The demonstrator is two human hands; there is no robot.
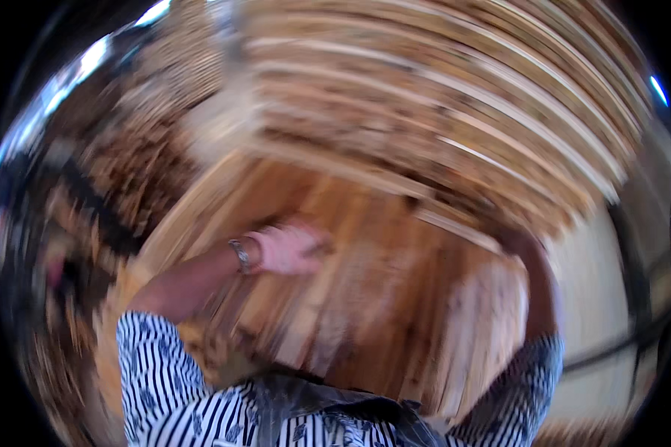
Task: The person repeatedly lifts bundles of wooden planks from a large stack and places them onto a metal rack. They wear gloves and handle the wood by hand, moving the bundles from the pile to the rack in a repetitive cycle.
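Note:
My left hand [291, 247], in a pale pink glove with a watch or bracelet at the wrist, is over a broad surface of wooden boards [365, 283]. Motion smears its fingers, and I cannot tell whether it presses on the boards. On the far right side my right hand [516, 242] is blurred, at the end of a pale wooden strip [458, 228]. Whether its fingers grip that strip or only lie beside it does not show.
Beyond the boards rises a large stack of wooden planks [425, 82] in layers. At the left lies a heap of brown wood pieces [145, 175]. Pale floor [593, 298] shows at the right, crossed by a dark cable or bar [600, 354].

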